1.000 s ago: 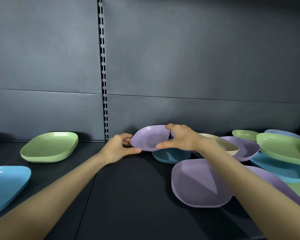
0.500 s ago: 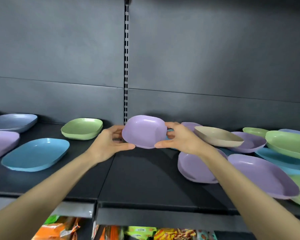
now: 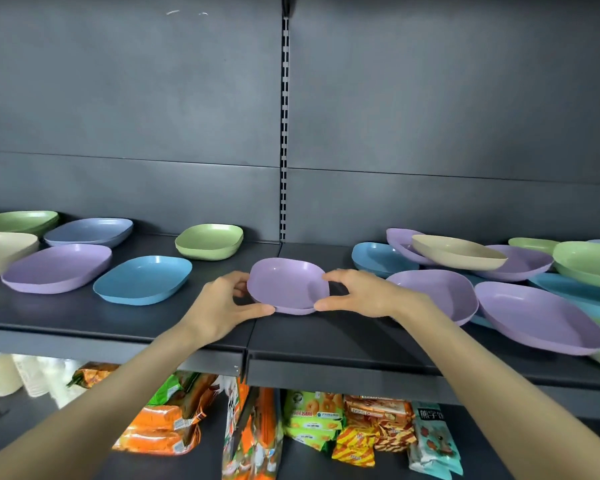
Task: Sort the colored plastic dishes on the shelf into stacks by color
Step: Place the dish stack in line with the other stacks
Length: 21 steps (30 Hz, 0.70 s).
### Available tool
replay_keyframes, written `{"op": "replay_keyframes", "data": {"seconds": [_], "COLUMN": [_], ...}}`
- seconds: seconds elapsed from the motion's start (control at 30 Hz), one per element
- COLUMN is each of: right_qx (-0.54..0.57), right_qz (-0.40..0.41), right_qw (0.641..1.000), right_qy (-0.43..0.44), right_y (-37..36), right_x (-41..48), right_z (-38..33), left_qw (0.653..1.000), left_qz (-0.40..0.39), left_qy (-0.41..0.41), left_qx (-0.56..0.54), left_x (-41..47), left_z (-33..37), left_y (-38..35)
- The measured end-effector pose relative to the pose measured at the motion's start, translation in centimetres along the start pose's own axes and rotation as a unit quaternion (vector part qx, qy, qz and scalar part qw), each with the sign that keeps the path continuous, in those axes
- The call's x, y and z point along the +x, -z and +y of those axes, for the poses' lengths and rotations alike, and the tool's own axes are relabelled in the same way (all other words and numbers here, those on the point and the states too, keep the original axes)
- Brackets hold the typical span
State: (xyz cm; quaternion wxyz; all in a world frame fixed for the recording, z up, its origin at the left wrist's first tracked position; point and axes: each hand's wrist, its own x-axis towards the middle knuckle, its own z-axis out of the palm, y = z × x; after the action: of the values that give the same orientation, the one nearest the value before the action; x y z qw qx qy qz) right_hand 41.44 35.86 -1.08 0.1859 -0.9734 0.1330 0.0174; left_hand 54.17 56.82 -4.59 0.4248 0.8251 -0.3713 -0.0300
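A small lilac plastic dish with rounded corners (image 3: 286,284) sits between both hands near the middle of the dark metal shelf (image 3: 118,320), closer to its front edge than to its back. It tips towards the camera. Whether its base touches the shelf cannot be told.

The left hand (image 3: 222,308) grips the dish's left rim, thumb along the near edge and fingers curled behind. The right hand (image 3: 357,294) pinches the right rim between thumb and forefinger.

Towards the shelf's left end, single dishes lie apart:
- a pale green squarish dish (image 3: 208,241) near the back;
- a sky-blue oblong dish (image 3: 142,280);
- a large lilac oblong dish (image 3: 58,268);
- a grey-blue dish (image 3: 89,232) behind the lilac one.

Towards the right end, dishes overlap in a loose heap. A beige oval dish (image 3: 458,252) rests tilted on top of lilac ones. A broad lilac dish (image 3: 537,317) lies nearest the front edge, and a green dish (image 3: 589,259) sits at the far right.
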Motion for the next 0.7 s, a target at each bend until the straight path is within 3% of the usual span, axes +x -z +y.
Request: {"op": "replay_keyframes", "data": {"seconds": [0.3, 0.5, 0.7], "right_qx": [-0.018, 0.02, -0.011], "right_qz": [0.023, 0.138, 0.216], "right_qw": [0.999, 0.988, 0.969], "right_qy": [-0.024, -0.063, -0.12], "right_y": [-0.7, -0.4, 1.4], "right_x": [-1.6, -5.1, -9.5], "right_z": [-1.5, -0.8, 2.4], "left_qw": [0.998, 0.993, 0.985], "left_qz": [-0.041, 0.024, -0.002], "left_qy": [-0.041, -0.092, -0.169], "left_qx": [0.037, 0.063, 0.028], "left_x": [-1.0, -1.1, -1.2], "left_z": [-0.6, 0.1, 4.5], "left_y": [1.1, 0.3, -4.0]}}
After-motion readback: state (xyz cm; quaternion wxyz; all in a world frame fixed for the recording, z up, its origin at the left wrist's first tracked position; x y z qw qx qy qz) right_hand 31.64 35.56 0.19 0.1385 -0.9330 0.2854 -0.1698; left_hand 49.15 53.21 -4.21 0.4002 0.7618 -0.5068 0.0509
